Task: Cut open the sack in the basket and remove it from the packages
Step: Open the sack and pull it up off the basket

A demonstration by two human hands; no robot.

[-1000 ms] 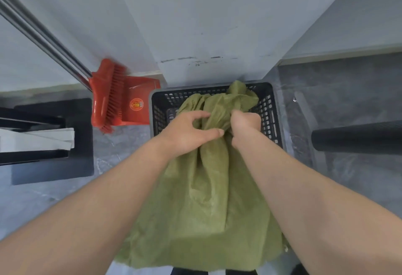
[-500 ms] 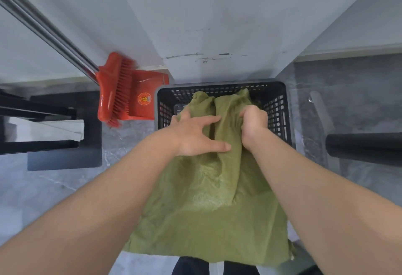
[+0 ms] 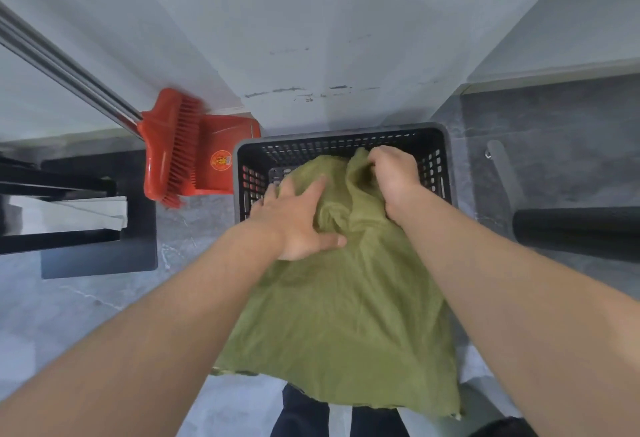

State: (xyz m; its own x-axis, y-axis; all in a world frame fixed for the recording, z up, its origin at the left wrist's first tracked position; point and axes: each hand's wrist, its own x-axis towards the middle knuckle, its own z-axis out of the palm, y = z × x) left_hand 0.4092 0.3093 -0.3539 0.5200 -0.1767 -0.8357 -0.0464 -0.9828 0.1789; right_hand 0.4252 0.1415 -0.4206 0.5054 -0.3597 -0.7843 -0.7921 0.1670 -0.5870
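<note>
An olive-green woven sack (image 3: 346,315) hangs out of a black perforated plastic basket (image 3: 346,140) on the floor, and its loose lower edge drapes toward me. My left hand (image 3: 298,218) lies flat on the sack's upper left part with its fingers spread. My right hand (image 3: 393,177) is closed on a bunch of the sack's fabric near the basket's far right side. The sack covers the inside of the basket, so no packages show.
An orange broom and dustpan (image 3: 187,156) with a metal handle lean on the wall left of the basket. A black stand (image 3: 97,229) with white sheets is at far left. A black cylinder (image 3: 575,229) lies at right. The grey wall rises behind the basket.
My left hand has let go of its pinch on the sack's top and now lies flat on it. My right hand has carried its bunch of fabric farther into the basket.
</note>
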